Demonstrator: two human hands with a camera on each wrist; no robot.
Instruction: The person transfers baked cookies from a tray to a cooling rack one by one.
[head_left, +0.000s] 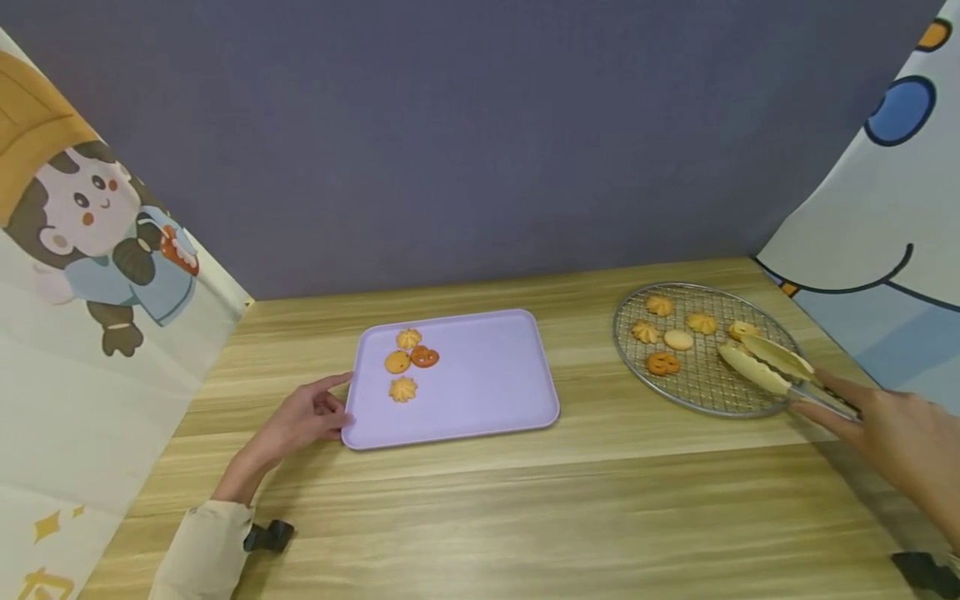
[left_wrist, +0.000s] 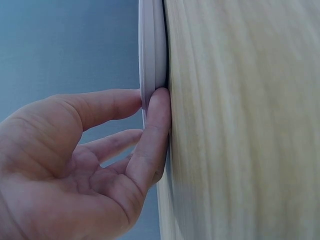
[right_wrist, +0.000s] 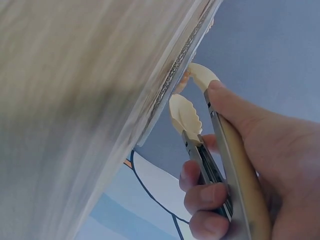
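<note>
My left hand (head_left: 303, 419) pinches the left edge of a lilac tray (head_left: 487, 375); the left wrist view shows fingers on both sides of its rim (left_wrist: 156, 45). On the tray's left part lie two flower-shaped cookies, a round cookie (head_left: 397, 362) and a brown pretzel-shaped cookie (head_left: 424, 357). With my right hand (head_left: 903, 437) I grip tongs (head_left: 753, 371) with cream scalloped tips and metal arms. The tips stand apart over the right part of a round wire rack (head_left: 693, 392), close to a cookie (head_left: 742, 330). Whether they touch one is hard to see.
Several more cookies lie on the rack, among them a smooth oval one (head_left: 678, 339) and a pretzel-shaped one (head_left: 663, 363). A grey-blue panel (head_left: 480, 150) stands behind the wooden table (head_left: 480, 517). Printed cartoon panels flank both sides.
</note>
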